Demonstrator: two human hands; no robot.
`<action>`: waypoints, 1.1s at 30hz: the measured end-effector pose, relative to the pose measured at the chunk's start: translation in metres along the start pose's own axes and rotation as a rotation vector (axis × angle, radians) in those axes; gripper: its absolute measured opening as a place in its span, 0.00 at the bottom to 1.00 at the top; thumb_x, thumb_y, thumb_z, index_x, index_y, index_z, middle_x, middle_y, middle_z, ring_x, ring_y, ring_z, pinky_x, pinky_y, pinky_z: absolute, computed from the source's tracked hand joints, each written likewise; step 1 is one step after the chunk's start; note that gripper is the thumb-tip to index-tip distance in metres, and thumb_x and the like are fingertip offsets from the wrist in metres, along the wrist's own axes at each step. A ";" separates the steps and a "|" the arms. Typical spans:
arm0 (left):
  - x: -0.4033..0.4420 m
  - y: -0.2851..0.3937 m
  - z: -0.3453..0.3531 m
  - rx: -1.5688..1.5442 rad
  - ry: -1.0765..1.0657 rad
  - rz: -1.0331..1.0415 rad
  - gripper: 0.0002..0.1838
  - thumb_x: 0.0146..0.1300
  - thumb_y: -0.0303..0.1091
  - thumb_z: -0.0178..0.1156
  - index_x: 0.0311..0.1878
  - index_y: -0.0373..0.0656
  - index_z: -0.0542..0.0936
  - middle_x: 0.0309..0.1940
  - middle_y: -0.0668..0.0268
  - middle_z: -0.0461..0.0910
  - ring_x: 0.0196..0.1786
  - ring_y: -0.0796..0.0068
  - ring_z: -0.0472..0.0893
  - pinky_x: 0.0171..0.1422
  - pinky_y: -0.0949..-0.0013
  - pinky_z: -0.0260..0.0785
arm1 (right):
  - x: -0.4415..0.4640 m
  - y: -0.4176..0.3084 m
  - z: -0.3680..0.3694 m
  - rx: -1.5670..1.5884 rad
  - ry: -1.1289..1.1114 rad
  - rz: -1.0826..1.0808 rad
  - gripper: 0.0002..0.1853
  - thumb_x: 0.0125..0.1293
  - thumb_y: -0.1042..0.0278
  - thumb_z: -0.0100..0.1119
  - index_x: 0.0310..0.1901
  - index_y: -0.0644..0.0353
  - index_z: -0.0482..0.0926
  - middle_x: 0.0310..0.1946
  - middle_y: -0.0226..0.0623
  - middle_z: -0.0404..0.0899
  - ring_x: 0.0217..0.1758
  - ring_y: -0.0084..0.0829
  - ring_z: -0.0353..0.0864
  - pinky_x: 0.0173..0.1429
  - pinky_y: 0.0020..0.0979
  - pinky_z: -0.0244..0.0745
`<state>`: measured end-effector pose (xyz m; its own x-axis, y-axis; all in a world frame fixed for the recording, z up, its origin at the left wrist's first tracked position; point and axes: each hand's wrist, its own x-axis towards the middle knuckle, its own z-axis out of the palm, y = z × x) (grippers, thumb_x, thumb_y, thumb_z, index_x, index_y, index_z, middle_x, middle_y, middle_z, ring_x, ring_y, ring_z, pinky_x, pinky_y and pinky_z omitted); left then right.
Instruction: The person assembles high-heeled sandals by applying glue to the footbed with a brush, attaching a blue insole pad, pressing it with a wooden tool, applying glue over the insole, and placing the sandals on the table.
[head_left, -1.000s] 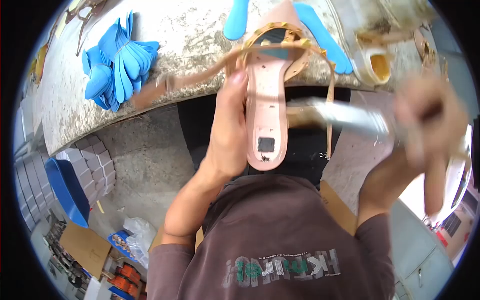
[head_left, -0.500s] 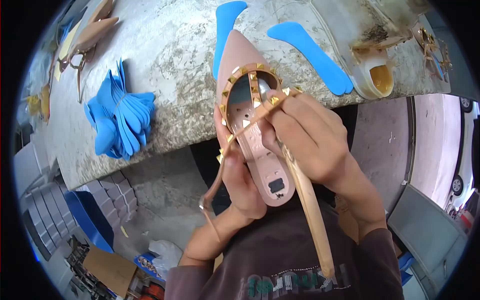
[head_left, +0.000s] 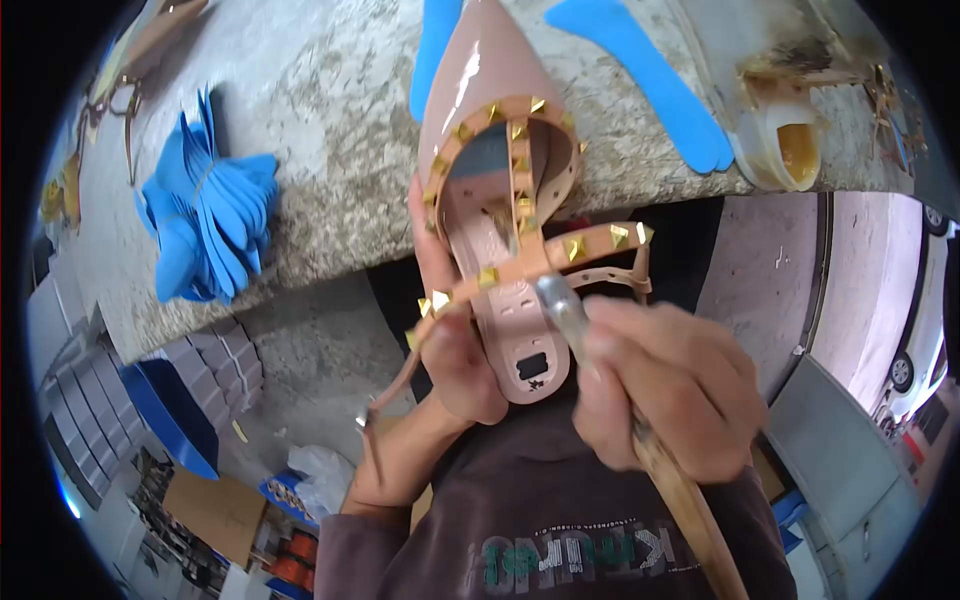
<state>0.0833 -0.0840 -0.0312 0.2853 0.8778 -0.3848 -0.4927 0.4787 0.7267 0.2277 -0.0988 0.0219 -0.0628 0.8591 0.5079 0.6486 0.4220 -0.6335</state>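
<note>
In my left hand is a pink pointed shoe, toe pointing away over the bench edge. My thumb and fingers close on its left side. Gold pyramid studs line its opening and its tan straps, which cross above the insole; a buckle strap hangs by my left forearm. The bare insole shows holes and a dark rectangle near the heel. My right hand grips a wooden-handled brush just below its metal ferrule. The ferrule end lies near the straps' right side; its bristles cannot be made out.
On the worn bench lie a bundle of blue insoles at left and loose blue insoles at right. A container of amber liquid stands near the right edge. Other strapped shoes lie at back left.
My right hand has drawn the brush out of the shoe opening, toward me and right. It has let go of the studded strap, which now spreads rightward. The view has shifted slightly.
</note>
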 end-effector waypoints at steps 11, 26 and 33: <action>-0.001 0.014 0.002 0.092 0.005 0.155 0.31 0.73 0.42 0.30 0.76 0.41 0.47 0.59 0.58 0.72 0.57 0.70 0.77 0.64 0.65 0.70 | 0.006 0.003 -0.012 -0.122 -0.183 -0.132 0.06 0.67 0.79 0.53 0.39 0.72 0.79 0.35 0.50 0.83 0.28 0.29 0.82 0.30 0.26 0.77; -0.029 0.060 -0.050 -0.244 0.128 0.418 0.26 0.77 0.46 0.33 0.62 0.32 0.66 0.36 0.48 0.80 0.32 0.59 0.83 0.37 0.63 0.81 | 0.093 0.007 -0.092 -0.286 0.126 0.065 0.16 0.63 0.73 0.46 0.42 0.73 0.82 0.54 0.47 0.81 0.49 0.34 0.82 0.51 0.32 0.76; -0.049 0.071 -0.047 -0.240 0.156 0.328 0.32 0.75 0.53 0.27 0.58 0.34 0.69 0.30 0.50 0.80 0.29 0.61 0.82 0.31 0.65 0.77 | 0.210 0.101 0.093 -0.440 -0.467 0.433 0.16 0.52 0.63 0.74 0.37 0.65 0.83 0.28 0.47 0.84 0.30 0.39 0.85 0.37 0.39 0.78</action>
<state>-0.0046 -0.0922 0.0126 -0.0371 0.9674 -0.2506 -0.7188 0.1484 0.6792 0.2088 0.1508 0.0102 0.0148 0.9956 -0.0929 0.9237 -0.0492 -0.3800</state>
